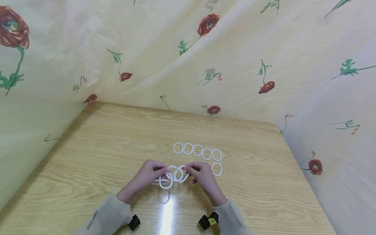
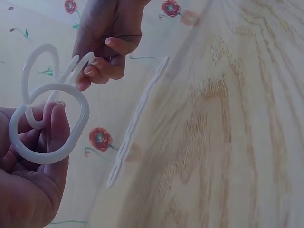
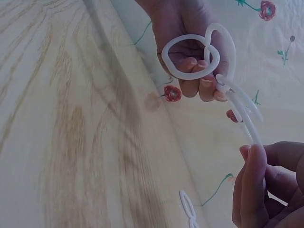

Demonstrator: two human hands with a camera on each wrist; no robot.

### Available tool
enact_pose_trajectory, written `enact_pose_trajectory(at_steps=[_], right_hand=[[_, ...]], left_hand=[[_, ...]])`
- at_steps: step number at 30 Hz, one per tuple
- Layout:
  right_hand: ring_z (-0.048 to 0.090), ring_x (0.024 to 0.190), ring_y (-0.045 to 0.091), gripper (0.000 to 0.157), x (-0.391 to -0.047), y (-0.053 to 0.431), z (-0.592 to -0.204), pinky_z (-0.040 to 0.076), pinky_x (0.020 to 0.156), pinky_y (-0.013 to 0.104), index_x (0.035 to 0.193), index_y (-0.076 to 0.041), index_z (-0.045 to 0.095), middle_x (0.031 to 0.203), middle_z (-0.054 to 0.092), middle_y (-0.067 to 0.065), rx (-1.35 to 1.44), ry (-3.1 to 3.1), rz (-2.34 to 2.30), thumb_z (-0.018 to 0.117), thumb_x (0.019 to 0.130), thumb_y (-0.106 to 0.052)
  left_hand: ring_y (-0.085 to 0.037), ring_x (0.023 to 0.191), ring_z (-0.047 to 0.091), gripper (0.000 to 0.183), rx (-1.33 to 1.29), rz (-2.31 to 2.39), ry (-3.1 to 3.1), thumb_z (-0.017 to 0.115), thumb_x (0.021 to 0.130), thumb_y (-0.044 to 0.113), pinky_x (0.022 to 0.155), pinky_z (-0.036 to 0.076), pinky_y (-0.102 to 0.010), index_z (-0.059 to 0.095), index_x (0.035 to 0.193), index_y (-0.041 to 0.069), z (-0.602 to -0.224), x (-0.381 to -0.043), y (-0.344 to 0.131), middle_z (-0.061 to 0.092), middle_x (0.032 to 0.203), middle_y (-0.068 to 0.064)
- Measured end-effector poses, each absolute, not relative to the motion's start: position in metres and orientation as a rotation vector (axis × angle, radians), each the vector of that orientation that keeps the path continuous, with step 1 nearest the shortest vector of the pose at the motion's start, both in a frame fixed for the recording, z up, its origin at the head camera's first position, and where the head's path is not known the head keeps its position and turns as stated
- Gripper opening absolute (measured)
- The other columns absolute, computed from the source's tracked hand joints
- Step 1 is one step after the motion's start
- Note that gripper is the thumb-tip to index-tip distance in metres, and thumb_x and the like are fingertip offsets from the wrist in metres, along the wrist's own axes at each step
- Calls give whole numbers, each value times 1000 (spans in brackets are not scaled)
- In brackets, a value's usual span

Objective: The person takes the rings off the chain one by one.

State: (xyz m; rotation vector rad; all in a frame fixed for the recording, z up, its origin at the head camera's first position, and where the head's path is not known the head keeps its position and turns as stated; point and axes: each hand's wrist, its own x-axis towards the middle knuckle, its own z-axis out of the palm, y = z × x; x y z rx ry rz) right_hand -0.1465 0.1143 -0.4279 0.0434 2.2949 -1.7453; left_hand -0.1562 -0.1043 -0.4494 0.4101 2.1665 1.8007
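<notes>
Several white plastic C-shaped rings, linked into a short chain, hang between the two hands above the wooden table. My left hand pinches the chain at its left end between thumb and fingers. One ring of that end dangles in front of the left fingers. On the other side, my right hand pinches the rightmost ring between thumb and index finger. The left fingertips cover part of the rings where they link.
Beyond the hands, several loose white rings lie in a row on the wooden table. Another single ring lies just right of the right hand. Flower-patterned cloth hangs around the table. Black devices sit at the wrists.
</notes>
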Motion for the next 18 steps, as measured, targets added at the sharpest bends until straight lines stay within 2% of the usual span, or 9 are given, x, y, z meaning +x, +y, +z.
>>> enact_pose_trajectory(at_steps=[6,18], right_hand=[[59,72,8,22,-148,118,-430,57,51,21,103,7,69,82,66,6,38,2317,-1719,64,93,-12],[59,73,9,18,-159,134,-434,57,51,24,101,2,72,86,69,13,124,2446,-1670,67,91,-12]], left_hand=[[-4,62,59,23,363,1798,2186,64,92,8,59,55,-15,68,98,-13,-451,-157,-107,69,75,-17],[-3,63,60,24,344,1838,2180,62,93,7,59,55,-15,67,99,-15,-453,-158,-112,69,78,-22]])
